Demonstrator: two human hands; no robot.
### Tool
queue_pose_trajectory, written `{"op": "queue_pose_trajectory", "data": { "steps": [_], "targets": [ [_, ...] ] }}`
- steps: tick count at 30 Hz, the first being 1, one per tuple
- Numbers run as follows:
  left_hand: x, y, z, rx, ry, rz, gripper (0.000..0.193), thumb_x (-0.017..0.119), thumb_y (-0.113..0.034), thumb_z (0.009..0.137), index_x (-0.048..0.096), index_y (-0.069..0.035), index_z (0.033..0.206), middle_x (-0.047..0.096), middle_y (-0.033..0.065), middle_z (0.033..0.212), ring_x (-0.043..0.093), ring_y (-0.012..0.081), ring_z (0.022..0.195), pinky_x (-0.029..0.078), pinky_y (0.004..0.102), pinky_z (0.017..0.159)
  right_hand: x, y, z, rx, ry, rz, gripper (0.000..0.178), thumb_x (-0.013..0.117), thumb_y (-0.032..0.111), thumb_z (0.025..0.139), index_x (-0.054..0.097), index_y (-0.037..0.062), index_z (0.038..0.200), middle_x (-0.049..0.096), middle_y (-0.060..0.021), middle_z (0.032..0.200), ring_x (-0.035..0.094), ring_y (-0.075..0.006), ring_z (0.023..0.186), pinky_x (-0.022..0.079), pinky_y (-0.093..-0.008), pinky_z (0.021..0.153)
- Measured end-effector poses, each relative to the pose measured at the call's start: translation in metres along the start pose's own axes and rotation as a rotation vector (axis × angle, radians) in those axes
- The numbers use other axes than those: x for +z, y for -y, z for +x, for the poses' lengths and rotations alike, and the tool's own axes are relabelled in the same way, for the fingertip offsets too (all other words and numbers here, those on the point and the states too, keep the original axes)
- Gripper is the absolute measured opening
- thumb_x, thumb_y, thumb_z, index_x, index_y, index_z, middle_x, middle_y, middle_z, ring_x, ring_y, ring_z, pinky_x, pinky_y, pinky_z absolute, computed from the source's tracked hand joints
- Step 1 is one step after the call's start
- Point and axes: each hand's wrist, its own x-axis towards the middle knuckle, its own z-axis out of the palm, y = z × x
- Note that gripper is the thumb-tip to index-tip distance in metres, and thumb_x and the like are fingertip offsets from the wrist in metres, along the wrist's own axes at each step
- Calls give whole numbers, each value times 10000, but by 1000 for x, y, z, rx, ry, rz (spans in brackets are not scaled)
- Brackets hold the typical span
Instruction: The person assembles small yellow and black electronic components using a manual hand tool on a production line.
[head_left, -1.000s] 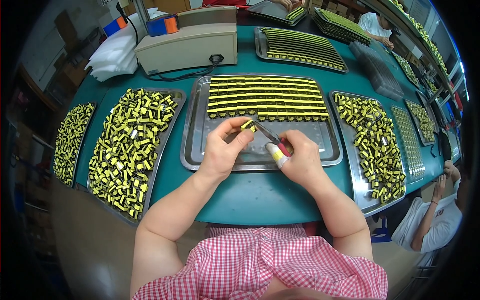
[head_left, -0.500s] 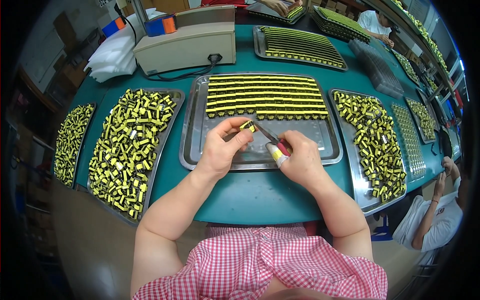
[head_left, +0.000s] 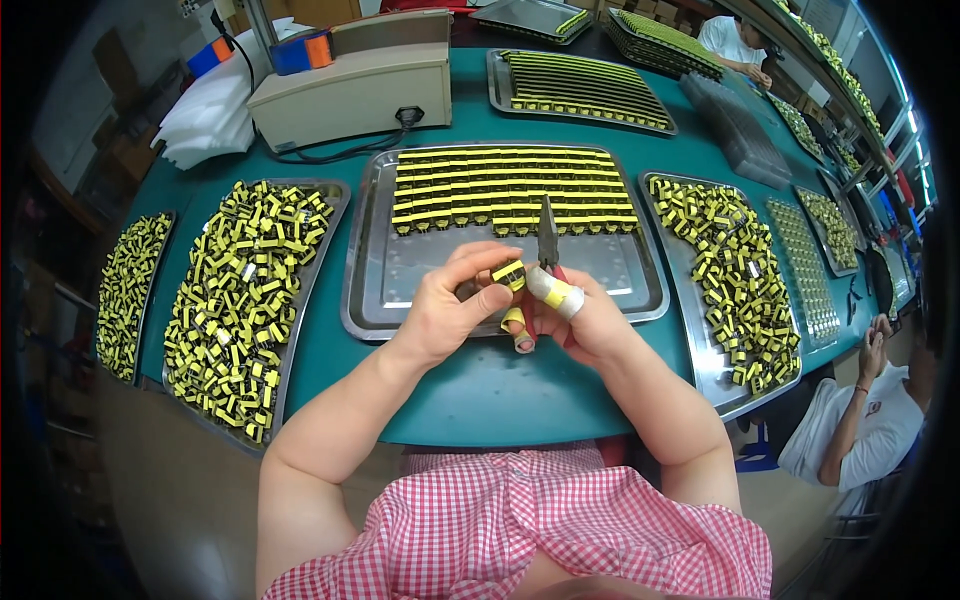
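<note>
Beneath both hands lies the middle tray (head_left: pixel 400 265), whose near rim they partly cover. Just beyond the fingers, neat rows (head_left: pixel 520 180) of small parts fill its far half, and the pliers (head_left: pixel 547 235) reach over the nearest rows in this view. To the left of the left hand (head_left: pixel 445 305) a loose heap (head_left: pixel 240 310) crowds one tray, with another heap (head_left: pixel 130 290) farther out. To the right of the right hand (head_left: pixel 585 315) lies a third heap (head_left: pixel 735 280), then a clear blister sheet (head_left: pixel 803 270). Ahead of the left hand, well past the tray, stand a beige machine (head_left: pixel 350 95) with a black cord and a white foam stack (head_left: pixel 205 125). Ahead of the right are another tray of rows and clear plastic boxes (head_left: pixel 735 130). A co-worker in a white shirt (head_left: pixel 860 425) sits far to the right.

The trays are shiny metal with rounded corners; the tabletop (head_left: pixel 470 390) is smooth green. The pliers have dark, tapering metal jaws, together at the tip, and red handles. White and yellow wrapping (head_left: pixel 553 292) covers part of the right hand's fingers.

The held part (head_left: pixel 510 273) is a small black block with a bright yellow band, tilted, above the tray between the hands. The left thumb and fingers pinch it; the right hand is curled around the handles.
</note>
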Motion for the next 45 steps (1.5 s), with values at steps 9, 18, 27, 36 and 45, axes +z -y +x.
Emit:
{"op": "queue_pose_trajectory", "data": {
  "steps": [9,18,27,36,45],
  "targets": [
    [1,-5,-2,-25,39,-12,490,625,-169,816,439,-21,1244,480,84,1117,511,167,989,456,265,799,0,0,0,-54,-25,63,375,598,289,827,528,16,1075,589,-63,835,574,-159,696,449,-285,546],
    [-6,-15,3,-243,-157,-423,689,220,-585,883,309,-24,1272,518,181,1074,583,237,867,498,364,744,15,-3,-1,-808,-242,-1095,371,707,4,612,569,36,955,600,-70,880,523,-151,634,410,-261,595],
    [2,-21,-2,-230,-139,-478,687,195,-569,893,286,-19,1294,464,219,1172,541,288,1017,460,385,849,17,-12,5,-1155,-196,-1366,375,689,-2,489,577,60,842,625,-67,826,528,-212,632,380,-301,552],
    [2,-19,-4,-175,-72,-450,701,199,-572,890,257,-23,1321,443,222,1200,508,303,1062,448,379,868,19,-14,4,-1112,-200,-1418,401,748,33,516,561,56,871,625,-84,824,602,-229,721,395,-321,624],
    [4,-17,-5,-134,-85,-452,665,243,-529,912,290,12,1296,466,212,1142,545,254,1007,449,306,838,22,-15,5,-1143,-200,-1402,403,738,19,511,547,53,864,615,-81,799,577,-211,658,386,-319,607]
  ]
}}
